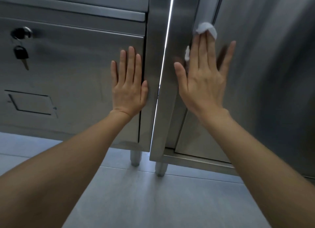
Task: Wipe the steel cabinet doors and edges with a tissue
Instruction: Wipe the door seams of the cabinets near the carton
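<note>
Two steel cabinets stand side by side. My right hand point(202, 77) lies flat, fingers spread, on the left frame edge of the right cabinet point(177, 23), pressing a white tissue point(205, 29) against the steel. The tissue shows above my fingertips and a little by the index finger; most of it is hidden under the palm. My left hand point(129, 84) rests flat and bare on the left cabinet's door point(76, 65), near its right edge. The right cabinet's door point(272, 57) fills the right side.
A lock with a black-headed key point(21, 53) hanging from it sits at the upper left of the left door. Below it is a recessed label holder point(30, 102). A bright narrow gap point(166, 45) separates the cabinets. Round steel legs point(135, 157) stand on a grey tiled floor point(153, 198).
</note>
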